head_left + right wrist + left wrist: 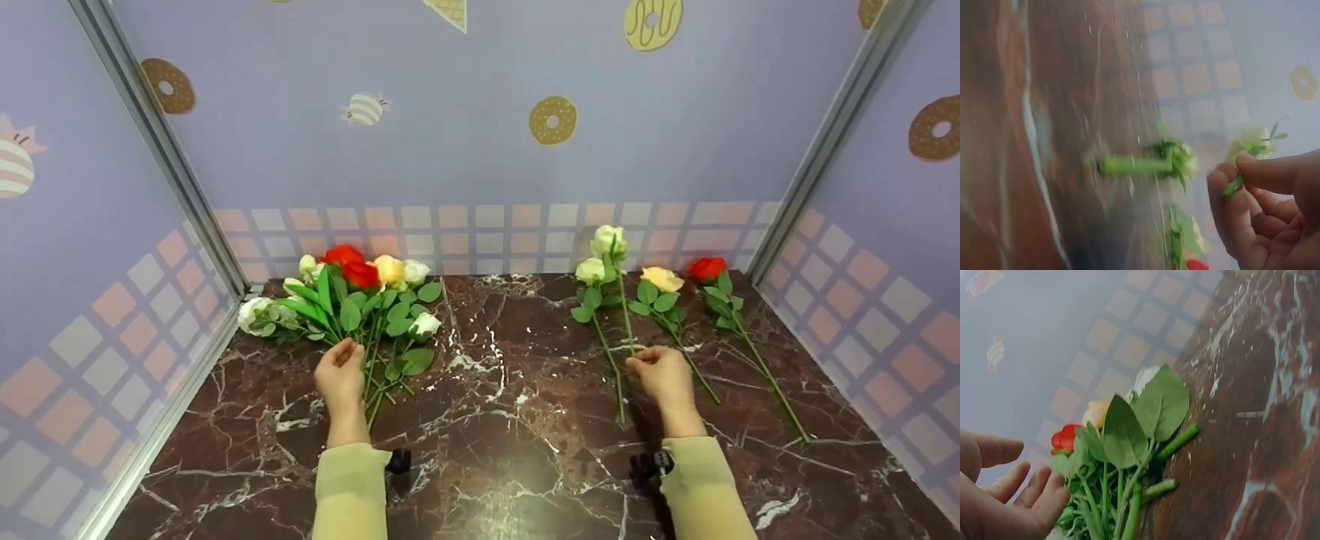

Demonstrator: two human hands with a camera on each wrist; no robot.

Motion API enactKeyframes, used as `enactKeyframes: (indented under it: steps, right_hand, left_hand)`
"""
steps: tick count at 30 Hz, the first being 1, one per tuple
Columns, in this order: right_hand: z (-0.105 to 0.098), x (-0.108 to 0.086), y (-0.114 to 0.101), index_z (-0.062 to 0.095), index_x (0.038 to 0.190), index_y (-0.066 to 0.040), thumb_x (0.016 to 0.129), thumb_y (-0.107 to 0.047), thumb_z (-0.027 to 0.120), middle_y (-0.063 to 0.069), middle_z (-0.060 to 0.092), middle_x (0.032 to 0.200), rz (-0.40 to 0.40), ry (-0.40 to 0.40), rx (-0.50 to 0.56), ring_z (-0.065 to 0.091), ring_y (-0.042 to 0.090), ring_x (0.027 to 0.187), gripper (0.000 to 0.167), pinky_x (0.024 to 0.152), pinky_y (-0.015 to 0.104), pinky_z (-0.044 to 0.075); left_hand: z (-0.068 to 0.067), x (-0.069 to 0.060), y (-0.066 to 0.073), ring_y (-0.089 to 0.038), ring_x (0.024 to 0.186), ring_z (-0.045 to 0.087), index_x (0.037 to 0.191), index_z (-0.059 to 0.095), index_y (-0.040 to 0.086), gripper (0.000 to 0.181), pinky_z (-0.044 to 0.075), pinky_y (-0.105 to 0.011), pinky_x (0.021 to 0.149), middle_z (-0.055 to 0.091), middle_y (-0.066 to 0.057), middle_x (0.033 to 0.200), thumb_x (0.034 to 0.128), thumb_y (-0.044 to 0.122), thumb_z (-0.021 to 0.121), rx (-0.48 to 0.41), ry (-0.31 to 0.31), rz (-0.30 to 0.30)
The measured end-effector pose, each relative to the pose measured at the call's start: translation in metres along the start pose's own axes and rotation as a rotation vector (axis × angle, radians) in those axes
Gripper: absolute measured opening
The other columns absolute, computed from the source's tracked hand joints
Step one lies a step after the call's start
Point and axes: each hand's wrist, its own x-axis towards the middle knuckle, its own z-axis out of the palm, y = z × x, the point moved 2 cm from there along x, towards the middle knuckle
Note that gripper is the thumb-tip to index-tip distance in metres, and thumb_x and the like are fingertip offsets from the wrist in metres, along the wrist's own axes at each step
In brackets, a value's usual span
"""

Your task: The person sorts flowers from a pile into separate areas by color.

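Note:
My right hand (664,379) pinches the stem of a pale green-white rose (608,242) between thumb and fingertips. In the right wrist view the stem's cut end (1233,186) pokes out of that pinch. A second pale rose (590,271) lies just left of the held one. On the left, a bunch of red, cream and white roses (361,275) lies with its stems (375,375) crossing toward me. Beside those stems is my left hand (341,375), holding nothing; its fingers (1044,495) are loosely bent, thumb apart, close to the leaves (1124,433).
To the right lie a cream rose (661,280) and a red rose (708,268), stems slanting toward me. The dark marbled tabletop (495,420) is bounded by a patterned back wall (450,150) and side walls.

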Motion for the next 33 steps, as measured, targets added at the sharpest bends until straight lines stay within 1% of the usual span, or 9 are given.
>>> enactKeyframes:
  steps: [4,9,13,16,21,24,27,30,33]
  right_hand:
    - [-0.009,0.001,0.005,0.074,0.101,0.007,0.096,-0.014,0.072,0.021,0.077,0.090,0.032,-0.020,-0.077,0.073,0.025,0.073,0.022,0.059,0.030,0.053]
    - [-0.015,0.000,0.008,0.076,0.095,0.003,0.094,-0.017,0.073,0.018,0.077,0.087,0.067,-0.069,-0.154,0.069,0.028,0.075,0.021,0.060,0.033,0.052]
    - [-0.015,-0.001,0.009,0.076,0.089,0.001,0.094,-0.017,0.073,0.016,0.075,0.084,0.091,-0.129,-0.195,0.064,0.025,0.072,0.019,0.060,0.034,0.050]
    - [-0.014,-0.001,0.010,0.073,0.076,-0.003,0.093,-0.014,0.071,0.007,0.068,0.068,0.109,-0.187,-0.208,0.056,0.020,0.062,0.021,0.058,0.032,0.046]
    - [-0.009,-0.001,0.011,0.056,0.053,-0.014,0.091,-0.010,0.069,-0.005,0.050,0.048,0.108,-0.250,-0.237,0.043,0.013,0.047,0.040,0.051,0.026,0.037]
    - [-0.006,-0.003,0.010,0.056,0.049,-0.014,0.090,-0.010,0.070,-0.005,0.051,0.045,0.113,-0.262,-0.254,0.044,0.013,0.044,0.043,0.048,0.025,0.036]
    - [-0.004,-0.003,0.010,0.063,0.053,-0.009,0.092,-0.012,0.072,-0.003,0.055,0.046,0.112,-0.281,-0.262,0.048,0.014,0.046,0.040,0.048,0.024,0.038]
    - [-0.003,-0.003,0.010,0.066,0.054,-0.007,0.093,-0.013,0.073,-0.003,0.055,0.045,0.102,-0.293,-0.275,0.049,0.015,0.046,0.040,0.049,0.024,0.039]
    - [-0.002,-0.003,0.010,0.061,0.051,-0.010,0.093,-0.013,0.074,-0.003,0.054,0.045,0.099,-0.302,-0.292,0.048,0.015,0.046,0.044,0.051,0.025,0.038]
  left_hand:
    - [-0.009,0.004,-0.002,-0.041,0.145,0.044,0.151,0.046,-0.004,0.049,0.041,-0.051,0.121,0.046,-0.027,0.155,0.1049,0.009,0.058,0.070,-0.018,-0.048]
    - [-0.015,0.007,-0.004,-0.044,0.147,0.039,0.155,0.039,-0.004,0.054,0.037,-0.054,0.122,0.040,-0.028,0.159,0.1064,0.014,0.056,0.286,-0.105,-0.103]
    - [-0.015,0.009,-0.007,-0.046,0.141,0.045,0.153,0.039,-0.007,0.056,0.041,-0.056,0.119,0.047,-0.030,0.152,0.1052,0.015,0.059,0.456,-0.151,-0.079]
    - [-0.013,0.008,-0.010,-0.047,0.135,0.051,0.152,0.040,-0.007,0.057,0.044,-0.058,0.114,0.052,-0.031,0.147,0.1034,0.014,0.062,0.559,-0.161,-0.045]
    - [-0.012,0.006,-0.013,-0.048,0.129,0.055,0.150,0.044,-0.006,0.052,0.049,-0.059,0.108,0.056,-0.032,0.143,0.1032,0.009,0.059,0.648,-0.174,-0.016]
    - [-0.015,0.008,-0.012,-0.047,0.131,0.054,0.148,0.047,-0.007,0.047,0.048,-0.057,0.110,0.055,-0.033,0.143,0.1044,0.007,0.054,0.621,-0.189,-0.027]
    - [-0.018,0.010,-0.009,-0.047,0.133,0.053,0.146,0.049,-0.010,0.045,0.047,-0.056,0.112,0.054,-0.034,0.143,0.1052,0.008,0.053,0.541,-0.204,-0.050]
    - [-0.019,0.010,-0.008,-0.043,0.123,0.062,0.145,0.050,-0.010,0.046,0.053,-0.050,0.105,0.061,-0.032,0.136,0.1054,0.012,0.057,0.400,-0.206,-0.090]
    - [-0.019,0.011,-0.010,-0.029,0.098,0.072,0.144,0.053,-0.008,0.046,0.060,-0.035,0.088,0.073,-0.023,0.114,0.1058,0.016,0.059,0.203,-0.209,-0.152]
